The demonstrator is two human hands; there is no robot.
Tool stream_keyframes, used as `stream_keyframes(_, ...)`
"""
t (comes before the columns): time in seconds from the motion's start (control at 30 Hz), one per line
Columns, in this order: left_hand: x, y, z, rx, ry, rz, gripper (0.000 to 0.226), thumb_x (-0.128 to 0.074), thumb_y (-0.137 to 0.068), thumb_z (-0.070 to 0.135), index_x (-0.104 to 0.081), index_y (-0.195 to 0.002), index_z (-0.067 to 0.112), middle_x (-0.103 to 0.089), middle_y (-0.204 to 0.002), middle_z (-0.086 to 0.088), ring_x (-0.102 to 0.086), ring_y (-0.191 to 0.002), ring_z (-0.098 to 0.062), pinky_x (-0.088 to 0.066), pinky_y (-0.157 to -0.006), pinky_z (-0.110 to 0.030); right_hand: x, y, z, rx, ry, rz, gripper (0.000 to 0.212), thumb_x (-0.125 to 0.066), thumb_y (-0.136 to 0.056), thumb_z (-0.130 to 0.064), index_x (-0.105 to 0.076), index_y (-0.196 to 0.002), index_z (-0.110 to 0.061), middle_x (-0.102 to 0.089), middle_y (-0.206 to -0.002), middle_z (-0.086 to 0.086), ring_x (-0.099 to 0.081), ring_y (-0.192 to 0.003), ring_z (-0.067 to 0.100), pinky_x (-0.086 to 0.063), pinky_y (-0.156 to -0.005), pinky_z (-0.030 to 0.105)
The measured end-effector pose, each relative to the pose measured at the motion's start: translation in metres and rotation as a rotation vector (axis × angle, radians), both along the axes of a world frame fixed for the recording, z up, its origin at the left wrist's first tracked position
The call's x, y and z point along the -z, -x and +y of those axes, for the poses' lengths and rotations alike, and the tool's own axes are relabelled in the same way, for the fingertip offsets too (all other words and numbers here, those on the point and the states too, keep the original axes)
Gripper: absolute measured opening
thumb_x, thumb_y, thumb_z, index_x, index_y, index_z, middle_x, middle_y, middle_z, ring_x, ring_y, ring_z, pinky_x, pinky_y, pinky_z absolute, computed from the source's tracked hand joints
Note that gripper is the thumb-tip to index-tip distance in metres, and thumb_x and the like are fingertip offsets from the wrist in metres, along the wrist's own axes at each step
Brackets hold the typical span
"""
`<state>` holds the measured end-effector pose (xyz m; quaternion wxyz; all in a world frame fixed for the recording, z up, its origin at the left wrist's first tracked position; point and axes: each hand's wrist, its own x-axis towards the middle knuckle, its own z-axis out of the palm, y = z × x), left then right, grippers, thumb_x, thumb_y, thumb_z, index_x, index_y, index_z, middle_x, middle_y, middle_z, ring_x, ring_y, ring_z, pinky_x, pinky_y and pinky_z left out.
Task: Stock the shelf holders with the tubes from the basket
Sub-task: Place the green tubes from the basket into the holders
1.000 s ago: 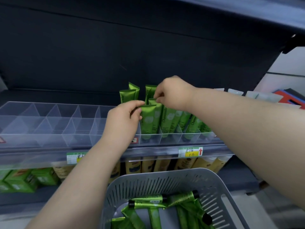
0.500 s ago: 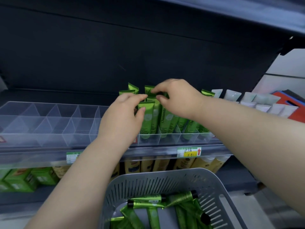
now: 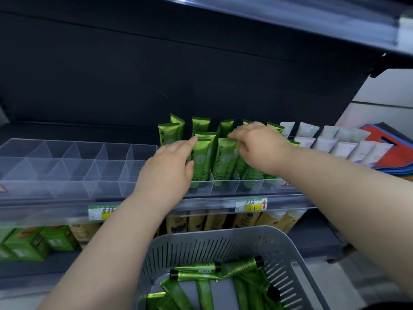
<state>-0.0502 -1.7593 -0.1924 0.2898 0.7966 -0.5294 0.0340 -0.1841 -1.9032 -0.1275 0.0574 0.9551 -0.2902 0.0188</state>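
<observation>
Several green "Chamomile" tubes (image 3: 202,156) stand upright in the clear shelf holder (image 3: 225,187) at mid-shelf. My left hand (image 3: 169,168) lies against the left side of a front tube, fingers straight and apart, thumb by its lower edge. My right hand (image 3: 259,148) pinches the top edge of the neighbouring green tube (image 3: 224,157), which stands in its slot. The grey slotted basket (image 3: 223,240) sits below my arms with several loose green tubes (image 3: 201,272) lying in it.
Left of the green tubes, a clear holder (image 3: 67,166) shows bare compartments. White tubes (image 3: 335,144) fill the holder to the right, with red and orange items (image 3: 388,151) beyond. Green boxes (image 3: 26,242) and yellow bottles (image 3: 201,222) stand on the lower shelf.
My left hand has let go of the front tube and slid down to its left side. My right hand moved right and lower onto the neighbouring tube's top.
</observation>
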Motion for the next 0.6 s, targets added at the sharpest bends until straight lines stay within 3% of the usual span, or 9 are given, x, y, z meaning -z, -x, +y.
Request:
stream_keyframes(0.3,-0.003,-0.004,-0.001,-0.011,0.054,-0.05,0.055,-0.044,-0.096,0.025,-0.023,-0.146,0.031,-0.034,-0.148,0.006,-0.029,-0.134,-0.017,-0.038,-0.104,-0.037,0.002,-0.001,0.008,-0.035,0.076,0.015,0.047,-0.041,-0.095,-0.022,-0.038,-0.142,-0.024,-0.04,-0.145,-0.005,-0.032,-0.133,0.02,-0.028,-0.105,0.038)
stream_keyframes(0.5,-0.009,0.003,0.004,-0.039,0.073,-0.212,0.054,-0.044,-0.095,0.029,-0.028,-0.146,0.028,-0.036,-0.147,0.001,-0.031,-0.134,-0.02,-0.035,-0.104,-0.038,0.005,0.001,0.013,-0.051,0.098,-0.03,0.05,-0.041,-0.096,-0.026,-0.031,-0.145,-0.024,-0.035,-0.148,-0.005,-0.029,-0.136,0.019,-0.026,-0.108,0.038)
stream_keyframes(0.6,-0.011,0.013,0.007,-0.027,0.088,-0.322,0.051,-0.051,-0.091,0.028,-0.04,-0.141,0.022,-0.047,-0.14,-0.006,-0.042,-0.128,-0.026,-0.04,-0.099,-0.041,0.01,0.007,0.02,-0.084,0.092,-0.091,0.052,-0.044,-0.095,-0.029,-0.031,-0.145,-0.025,-0.034,-0.149,-0.003,-0.027,-0.138,0.019,-0.029,-0.109,0.041)
